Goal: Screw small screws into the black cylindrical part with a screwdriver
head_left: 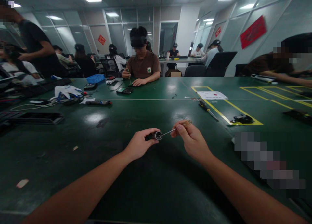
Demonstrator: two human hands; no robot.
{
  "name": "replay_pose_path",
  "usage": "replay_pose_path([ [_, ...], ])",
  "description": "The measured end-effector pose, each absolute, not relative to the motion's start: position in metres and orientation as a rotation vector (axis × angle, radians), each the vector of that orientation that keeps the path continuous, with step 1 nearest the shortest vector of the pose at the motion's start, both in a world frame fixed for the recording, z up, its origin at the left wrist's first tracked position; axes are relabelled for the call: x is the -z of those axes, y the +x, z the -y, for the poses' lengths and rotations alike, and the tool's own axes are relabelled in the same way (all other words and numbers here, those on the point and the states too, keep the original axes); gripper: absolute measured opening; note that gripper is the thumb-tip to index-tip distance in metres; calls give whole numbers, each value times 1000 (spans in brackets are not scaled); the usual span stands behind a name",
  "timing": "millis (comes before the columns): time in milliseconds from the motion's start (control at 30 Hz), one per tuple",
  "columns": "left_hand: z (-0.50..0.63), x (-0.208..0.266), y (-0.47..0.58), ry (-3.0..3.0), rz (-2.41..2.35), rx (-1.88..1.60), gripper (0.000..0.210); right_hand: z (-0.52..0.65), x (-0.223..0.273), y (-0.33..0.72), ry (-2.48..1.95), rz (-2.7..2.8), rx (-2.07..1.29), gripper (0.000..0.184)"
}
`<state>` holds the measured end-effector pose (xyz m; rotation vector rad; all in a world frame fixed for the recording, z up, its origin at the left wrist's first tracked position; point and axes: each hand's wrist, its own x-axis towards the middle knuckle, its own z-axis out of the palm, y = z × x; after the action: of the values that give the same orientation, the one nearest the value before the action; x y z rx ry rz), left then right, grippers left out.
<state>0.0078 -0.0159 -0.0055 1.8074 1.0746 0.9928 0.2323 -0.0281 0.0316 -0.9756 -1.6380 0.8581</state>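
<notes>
My left hand (142, 141) grips a short dark cylinder (158, 135) between thumb and fingers. Its round open end, with a bright metal rim, faces me, and details inside are too small to make out. In my right hand (191, 136) is a thin metal rod-like tool (168, 132), pinched between thumb and fingers. The rod points left, and its tip is at the cylinder's rim; whether it touches I cannot tell. My right fingers hide most of its other end. Both hands are above the green table (136, 185).
A yellow-and-black screwdriver (208, 110) lies beyond my right hand, near black parts (242, 119) inside a yellow-taped outline. White gloves (67, 91), a blue basket (95, 78) and a dark tool (98, 103) are left. A person (143, 63) sits working opposite.
</notes>
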Motion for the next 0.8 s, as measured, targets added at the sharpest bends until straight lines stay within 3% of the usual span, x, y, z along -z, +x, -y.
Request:
replay_pose_path([
  [400,16,4,7,1816,-1139,-987,41,31,-31,232,-929,1672,-822,23],
  [800,18,-1,8,1801,-1124,-997,38,38,-34,235,-1021,2001,-480,19],
])
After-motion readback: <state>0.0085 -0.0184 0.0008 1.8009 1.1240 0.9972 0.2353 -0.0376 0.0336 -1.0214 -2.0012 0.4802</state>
